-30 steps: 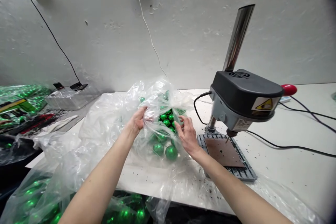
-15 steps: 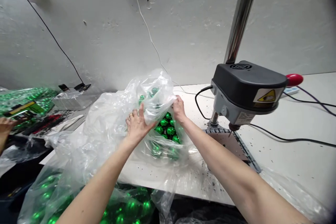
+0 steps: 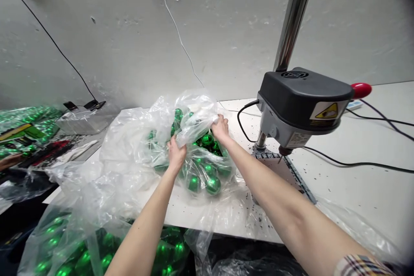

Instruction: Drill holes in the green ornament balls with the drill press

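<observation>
**A:** What's closest to the camera?

**B:** A plaid cuff (image 3: 364,266) at the end of the right forearm, then both hands. The left hand (image 3: 176,155) is closed on a fold of a clear plastic bag (image 3: 136,151). The right hand (image 3: 220,128) grips the bag's bunched top just beyond it, fingers curled over the plastic.

**A:** Where's the bag?

**B:** Slumped on a white table (image 3: 365,189), full of shiny green baubles (image 3: 212,185) that show through the film. It lies just left of a bench drill.

**A:** Anything lower down?

**B:** Another plastic bag of green baubles (image 3: 163,252) sits below the table's front edge.

**A:** And farther out?

**B:** To the right stands that bench drill (image 3: 300,103), with a red-knobbed handle (image 3: 360,90) and black specks scattered around its base. At far left, another person's hand (image 3: 9,160) lies near a heap of green baubles (image 3: 26,116). A white wall (image 3: 226,30) closes off the back.
</observation>
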Demonstrator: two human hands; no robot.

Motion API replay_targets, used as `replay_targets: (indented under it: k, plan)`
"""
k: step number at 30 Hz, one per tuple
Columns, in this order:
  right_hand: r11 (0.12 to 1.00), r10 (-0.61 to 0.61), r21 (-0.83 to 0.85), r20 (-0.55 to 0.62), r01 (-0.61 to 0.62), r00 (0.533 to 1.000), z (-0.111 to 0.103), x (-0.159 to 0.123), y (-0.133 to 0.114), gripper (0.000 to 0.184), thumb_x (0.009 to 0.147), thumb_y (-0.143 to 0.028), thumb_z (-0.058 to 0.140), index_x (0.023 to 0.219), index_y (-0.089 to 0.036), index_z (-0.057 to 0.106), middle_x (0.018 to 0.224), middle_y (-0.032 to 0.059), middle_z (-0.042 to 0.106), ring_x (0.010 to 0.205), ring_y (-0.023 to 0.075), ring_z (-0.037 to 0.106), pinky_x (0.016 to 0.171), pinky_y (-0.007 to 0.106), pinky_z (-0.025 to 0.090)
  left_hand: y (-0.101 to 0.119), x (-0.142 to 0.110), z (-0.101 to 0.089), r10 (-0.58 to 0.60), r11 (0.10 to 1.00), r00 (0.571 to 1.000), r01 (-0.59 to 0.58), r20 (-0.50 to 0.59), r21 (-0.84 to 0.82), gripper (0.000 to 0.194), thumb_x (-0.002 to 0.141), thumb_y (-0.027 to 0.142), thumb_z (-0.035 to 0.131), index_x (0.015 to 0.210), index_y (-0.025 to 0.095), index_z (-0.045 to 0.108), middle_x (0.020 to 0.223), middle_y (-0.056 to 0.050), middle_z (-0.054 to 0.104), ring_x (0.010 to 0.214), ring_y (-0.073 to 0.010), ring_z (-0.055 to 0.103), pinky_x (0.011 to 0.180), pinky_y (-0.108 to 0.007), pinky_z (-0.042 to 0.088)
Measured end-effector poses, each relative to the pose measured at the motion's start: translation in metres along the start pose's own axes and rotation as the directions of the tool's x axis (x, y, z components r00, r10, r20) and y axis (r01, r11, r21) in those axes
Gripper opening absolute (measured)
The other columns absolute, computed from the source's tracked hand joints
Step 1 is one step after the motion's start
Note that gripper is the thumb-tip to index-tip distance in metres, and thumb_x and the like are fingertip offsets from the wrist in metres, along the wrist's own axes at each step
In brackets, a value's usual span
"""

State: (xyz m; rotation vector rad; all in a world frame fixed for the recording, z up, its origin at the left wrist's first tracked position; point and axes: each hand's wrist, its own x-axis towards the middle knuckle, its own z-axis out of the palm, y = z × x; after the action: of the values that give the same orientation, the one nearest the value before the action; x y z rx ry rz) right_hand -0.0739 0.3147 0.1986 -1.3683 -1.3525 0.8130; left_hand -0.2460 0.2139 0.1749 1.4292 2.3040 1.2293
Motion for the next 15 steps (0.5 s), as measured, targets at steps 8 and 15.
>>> replay_targets:
  k: [8, 15]
  plan:
    - [0.872, -0.299, -0.316, 0.258, 0.373, 0.919, -0.044, -0.087, 0.01, 0.072, 0.094, -0.021, 0.06, 0.159, -0.017, 0.03, 0.164, 0.0172, 0.023, 0.153, 0.0356, 0.023, 0.125, 0.056, 0.024, 0.015, -0.045, -0.036, 0.699, 0.512, 0.541, -0.835, 0.468, 0.2, 0.041, 0.095, 0.028, 0.055, 0.134, 0.031, 0.064, 0.15, -0.009, 0.056, 0.154, -0.0338, 0.029, 0.125, -0.063, 0.006]
    - [0.791, -0.216, -0.407, 0.513, 0.457, 0.83, -0.064, -0.135, 0.06, 0.099, 0.072, -0.026, 0.087, 0.157, -0.014, 0.037, 0.158, 0.0258, 0.035, 0.148, 0.048, 0.032, 0.117, 0.064, 0.033, -0.005, -0.061, -0.041, 0.51, 0.505, 0.66, -0.749, 0.552, 0.428, 0.047, 0.101, 0.041, 0.047, 0.073, 0.022, 0.079, 0.122, -0.012, 0.072, 0.15, -0.0379, 0.035, 0.124, -0.067, 0.012]
